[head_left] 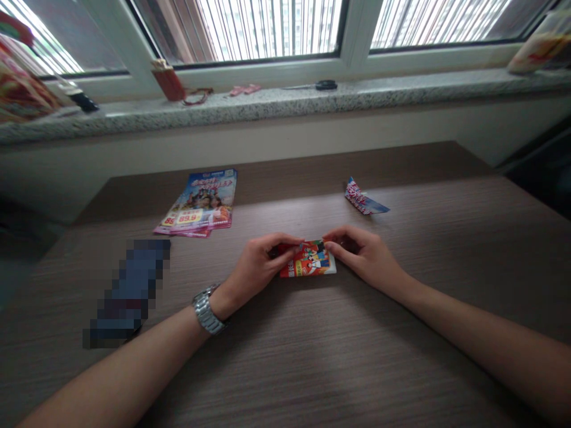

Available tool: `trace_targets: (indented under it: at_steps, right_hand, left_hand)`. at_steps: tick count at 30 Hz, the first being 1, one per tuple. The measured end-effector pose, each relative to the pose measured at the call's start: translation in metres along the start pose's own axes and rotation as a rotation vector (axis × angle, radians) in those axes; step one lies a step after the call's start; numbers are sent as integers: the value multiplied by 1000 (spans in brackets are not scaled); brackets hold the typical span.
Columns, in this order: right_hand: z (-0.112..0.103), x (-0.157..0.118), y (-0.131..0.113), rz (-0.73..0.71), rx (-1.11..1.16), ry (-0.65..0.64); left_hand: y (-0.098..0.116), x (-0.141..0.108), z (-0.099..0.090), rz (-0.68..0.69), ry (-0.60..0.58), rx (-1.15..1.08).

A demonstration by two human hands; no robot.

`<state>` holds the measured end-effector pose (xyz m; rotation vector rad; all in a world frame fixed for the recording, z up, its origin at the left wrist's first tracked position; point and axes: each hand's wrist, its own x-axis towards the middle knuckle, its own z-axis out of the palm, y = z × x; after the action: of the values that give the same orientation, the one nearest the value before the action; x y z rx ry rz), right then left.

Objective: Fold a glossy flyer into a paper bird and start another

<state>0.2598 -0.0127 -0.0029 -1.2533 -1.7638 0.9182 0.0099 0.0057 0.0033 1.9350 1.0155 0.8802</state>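
Observation:
Between my two hands is a small folded sheet of printed paper, red and yellow with cartoon-like figures and a white edge at its lower right. My left hand, with a metal watch on the wrist, pinches its upper left part between thumb and fingers. At the upper right corner, my right hand pinches the same paper with thumb and forefinger. The fingers partly cover both ends of it. Beyond my right hand lies a folded paper boat in blue, white and red.
A stack of printed flyers lies at the back left of the wooden table. Nearer on the left is a dark blurred-out object. The stone windowsill behind holds scissors, pink clips and a red case.

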Motion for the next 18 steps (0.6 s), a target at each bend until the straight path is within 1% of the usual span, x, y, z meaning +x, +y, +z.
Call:
trace_targets:
  at_steps: [9,18]
  right_hand:
    - [-1,2,1,-69,-144,-11]
    - [1,4,-2,-51,-142,-37]
  left_hand:
    - [-2,-2,3,64,8,98]
    - [-1,0,6,88,10,199]
